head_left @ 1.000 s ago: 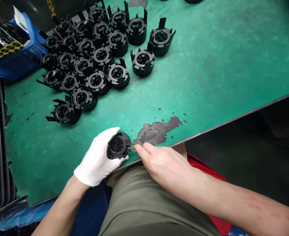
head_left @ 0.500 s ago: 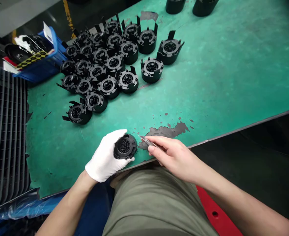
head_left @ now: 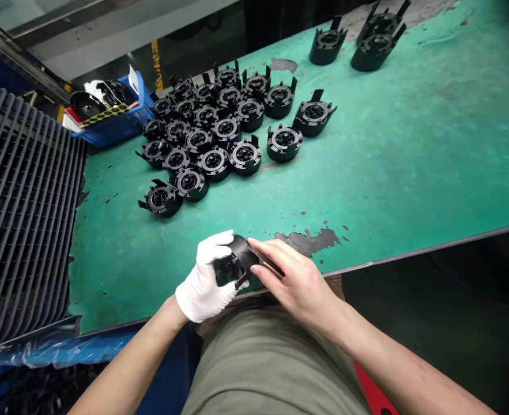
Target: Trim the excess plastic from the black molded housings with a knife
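My left hand (head_left: 206, 282), in a white glove, is closed around a round black plastic housing (head_left: 237, 248) at the table's near edge. The housing is tilted, with its curved side wall and part of its hollow showing. My bare right hand (head_left: 295, 274) pinches a slim metal craft knife (head_left: 272, 264). Its fingertips are right at the housing's right side, and the knife's tip is hard to make out there.
Several similar black housings (head_left: 214, 162) stand grouped on the green table (head_left: 410, 155), with more at the far right. A blue bin (head_left: 111, 129) of parts sits at the back left. Grey ribbed trays (head_left: 25, 213) are stacked on the left. The table's front edge (head_left: 366, 265) is close.
The housing has been turned from its ribbed face to its side wall. My right hand has come from apart to up against it. The view has shifted.
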